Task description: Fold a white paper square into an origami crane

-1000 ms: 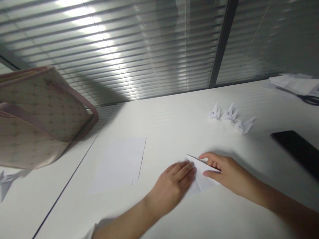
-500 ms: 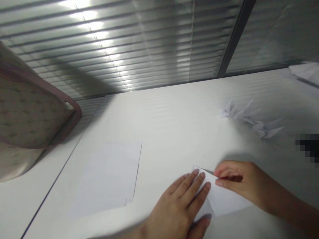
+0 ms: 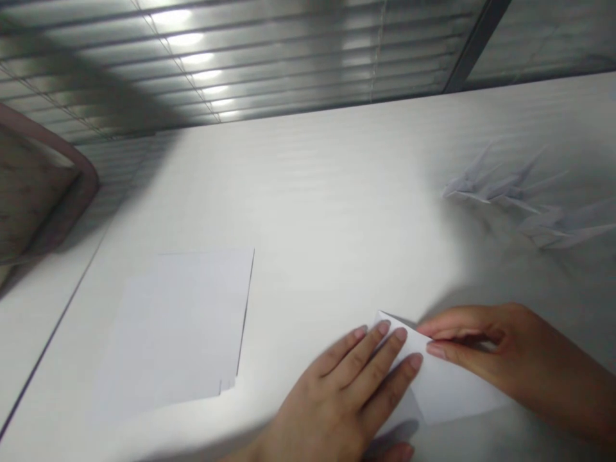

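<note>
The folded paper [image 3: 455, 388] lies on the near right of the white table [image 3: 317, 212], pressed under the left hand's [image 3: 341, 398] slightly spread fingers, its upper edge pinched between the right hand's [image 3: 500, 350] thumb and fingers, with folded paper figures [image 3: 510, 189] farther right.

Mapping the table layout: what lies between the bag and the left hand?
White sheets, lying flat; the table seam runs between them and the bag. Bare tabletop separates them from the left hand. Head view.
</note>
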A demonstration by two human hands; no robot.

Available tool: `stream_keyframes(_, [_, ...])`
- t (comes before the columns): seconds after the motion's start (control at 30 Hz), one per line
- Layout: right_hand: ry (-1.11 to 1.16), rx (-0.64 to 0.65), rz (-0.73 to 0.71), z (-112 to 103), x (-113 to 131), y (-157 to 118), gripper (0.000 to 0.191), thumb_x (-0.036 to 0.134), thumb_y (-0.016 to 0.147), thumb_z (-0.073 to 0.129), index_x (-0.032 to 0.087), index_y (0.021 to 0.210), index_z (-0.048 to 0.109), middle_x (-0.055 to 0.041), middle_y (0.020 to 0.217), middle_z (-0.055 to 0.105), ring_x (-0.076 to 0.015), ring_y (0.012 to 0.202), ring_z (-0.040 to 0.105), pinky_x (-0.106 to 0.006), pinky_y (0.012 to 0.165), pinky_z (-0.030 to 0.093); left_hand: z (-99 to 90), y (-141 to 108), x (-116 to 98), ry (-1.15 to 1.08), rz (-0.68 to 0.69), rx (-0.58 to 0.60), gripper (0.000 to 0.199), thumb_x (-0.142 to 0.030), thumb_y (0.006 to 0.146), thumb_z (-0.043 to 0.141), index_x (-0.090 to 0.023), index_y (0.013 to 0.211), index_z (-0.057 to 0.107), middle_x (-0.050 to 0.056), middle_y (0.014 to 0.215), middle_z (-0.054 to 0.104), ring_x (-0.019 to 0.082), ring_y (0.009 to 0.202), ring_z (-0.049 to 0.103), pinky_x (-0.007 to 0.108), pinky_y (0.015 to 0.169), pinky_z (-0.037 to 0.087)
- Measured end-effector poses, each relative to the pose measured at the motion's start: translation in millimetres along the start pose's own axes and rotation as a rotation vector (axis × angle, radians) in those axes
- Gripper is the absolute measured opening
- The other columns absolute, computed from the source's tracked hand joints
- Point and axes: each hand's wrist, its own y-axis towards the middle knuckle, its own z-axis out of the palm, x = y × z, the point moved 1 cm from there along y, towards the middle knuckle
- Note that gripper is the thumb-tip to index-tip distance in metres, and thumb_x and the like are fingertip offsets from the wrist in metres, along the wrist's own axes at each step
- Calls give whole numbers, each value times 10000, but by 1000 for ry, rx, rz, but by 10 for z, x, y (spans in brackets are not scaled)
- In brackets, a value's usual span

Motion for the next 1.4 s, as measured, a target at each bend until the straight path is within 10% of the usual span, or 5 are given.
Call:
stream_keyframes(0.43, [-105,-42,-106,33,-17,-5,138,363,786,667,321,871,768,-14,848,770,-235,738,729,-289,632,605,40,-2,8,5,-22,15,555,-468,981,405,-199,1466,374,36,1517,380,213,1413,313,322,1171,240])
stream_keyframes(0.63, [-599,-290,-664,13,33,-215,338,210,874,565,337,1174,657,-21,1061,739,-253,958,697,-377,849,570,25,-7,-40,20,-82,27,536,-339,982,427,-253,1495,297,-17,1553,303,173,1426,281,304,1181,205])
stream_keyframes(0.77, [-834,-185,-982,119,8,-424,580,119,894,477,254,1452,398,-16,1250,663,-192,1124,636,-285,919,547,18,-12,-41,12,-56,48,564,-356,951,468,-214,1480,331,20,1572,247,191,1447,225,335,1184,206])
stream_keyframes(1.03, [-1128,-307,-1001,474,-262,-666,442,294,895,481,168,1309,571,-131,1313,602,-277,1160,612,-372,869,548,11,-2,-61,46,-35,55,718,-327,908,523,-155,1520,190,53,1592,163,214,1470,123,378,1188,191])
stream_keyframes(1.4, [-1134,-382,-853,609,-381,-725,570,233,888,518,190,1445,408,-106,1524,356,-273,1376,376,-407,1023,458,-31,34,-72,74,-45,51,625,-312,945,481,-224,1511,229,35,1586,215,202,1458,182,385,1180,227])
